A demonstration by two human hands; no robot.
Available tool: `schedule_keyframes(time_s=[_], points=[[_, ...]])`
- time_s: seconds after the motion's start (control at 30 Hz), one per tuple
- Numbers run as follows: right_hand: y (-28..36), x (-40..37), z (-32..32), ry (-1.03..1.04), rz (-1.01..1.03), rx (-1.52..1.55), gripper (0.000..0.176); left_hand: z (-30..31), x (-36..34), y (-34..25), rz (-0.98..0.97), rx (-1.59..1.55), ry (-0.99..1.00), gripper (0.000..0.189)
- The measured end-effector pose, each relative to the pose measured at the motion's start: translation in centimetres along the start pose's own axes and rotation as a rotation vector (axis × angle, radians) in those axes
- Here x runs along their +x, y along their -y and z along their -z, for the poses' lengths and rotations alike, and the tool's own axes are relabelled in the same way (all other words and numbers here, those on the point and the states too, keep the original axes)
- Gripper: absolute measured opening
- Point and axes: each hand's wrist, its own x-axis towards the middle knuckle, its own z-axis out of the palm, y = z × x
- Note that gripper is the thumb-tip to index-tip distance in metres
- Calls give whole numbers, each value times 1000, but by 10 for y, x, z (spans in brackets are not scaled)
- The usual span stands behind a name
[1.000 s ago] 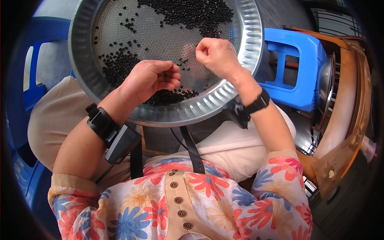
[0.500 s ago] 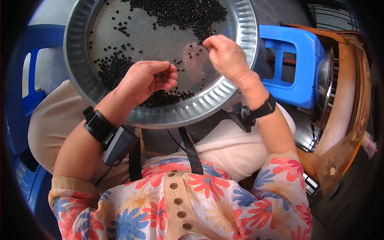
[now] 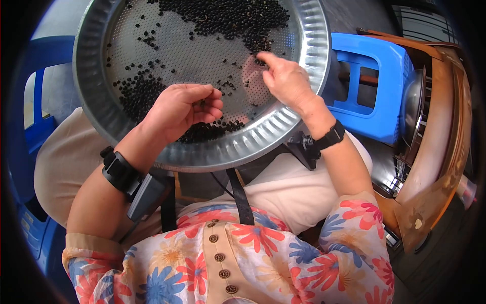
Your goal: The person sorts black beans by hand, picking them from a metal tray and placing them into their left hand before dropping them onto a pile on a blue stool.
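Note:
A round metal tray (image 3: 253, 147) with a perforated bottom and fluted rim sits above my lap. Small round black seeds (image 3: 228, 17) form a large heap on its far side. More black seeds (image 3: 139, 93) are gathered at the near left, and a few lie scattered between. My left hand (image 3: 185, 109) hovers over the near seeds, thumb pressed against curled fingers; a small dark bit shows between them, too small to name. At the lower right edge of the large heap, my right hand (image 3: 288, 78) points its outstretched index finger at the seeds, other fingers bent.
To the right stands a blue plastic stool (image 3: 372, 86), with a metal bowl (image 3: 412, 104) and wooden furniture (image 3: 435, 137) beyond it. A blue chair (image 3: 48, 50) is at the left. Black bands with devices (image 3: 121, 175) circle both wrists.
My right index finger has straightened out and the hand has come slightly lower in view. My left hand stays curled, almost in place. The tray appears a little lower and further left.

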Motion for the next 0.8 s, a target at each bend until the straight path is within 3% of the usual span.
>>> schedule_keyframes(time_s=[0.1,0.2,0.37,0.8], points=[[4,-8,-3,-29,228,202,23,-1,-1,-1,4,-4,-1,22],[-1,-8,4,-83,95,168,23,-2,0,0,10,-12,-1,22],[-15,-3,-3,-143,62,127,16,0,2,3,37,-7,-12,22],[-8,20,-11,-171,211,-41,8,-7,3,-3,41,-24,-7,22]])
